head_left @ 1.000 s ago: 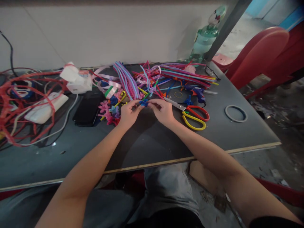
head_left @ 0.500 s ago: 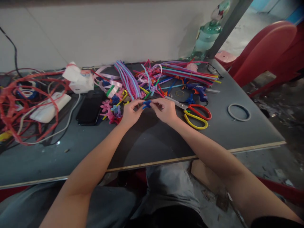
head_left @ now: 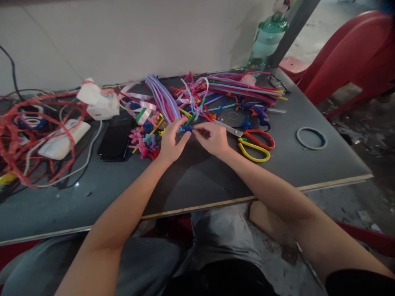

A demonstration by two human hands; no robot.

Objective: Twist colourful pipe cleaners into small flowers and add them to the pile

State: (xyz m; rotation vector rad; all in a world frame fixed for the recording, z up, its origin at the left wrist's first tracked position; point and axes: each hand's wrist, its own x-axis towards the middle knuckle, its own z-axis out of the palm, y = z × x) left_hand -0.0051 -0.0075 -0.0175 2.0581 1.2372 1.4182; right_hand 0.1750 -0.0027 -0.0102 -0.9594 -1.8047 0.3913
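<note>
Both my hands meet over the dark table [head_left: 197, 181] and pinch a small blue pipe-cleaner piece [head_left: 185, 129] between their fingertips. My left hand [head_left: 171, 142] grips it from the left, fingers curled. My right hand [head_left: 212, 138] closes on its right end. Just left of my left hand lies a cluster of small pink, blue and yellow pipe-cleaner flowers [head_left: 145, 139]. Behind my hands spreads a pile of coloured pipe cleaners and ribbons [head_left: 210, 96].
Red and yellow scissors [head_left: 254, 144] lie right of my right hand. A grey ring [head_left: 311, 137] sits further right. A black phone [head_left: 115, 137], a white charger [head_left: 98, 102] and tangled red cord [head_left: 27, 135] fill the left. A green bottle [head_left: 265, 41] and red chairs [head_left: 348, 57] stand behind.
My hands stayed together on the blue piece, shifting slightly away from me; my left fingers have lifted higher around it. The view tilted a little.
</note>
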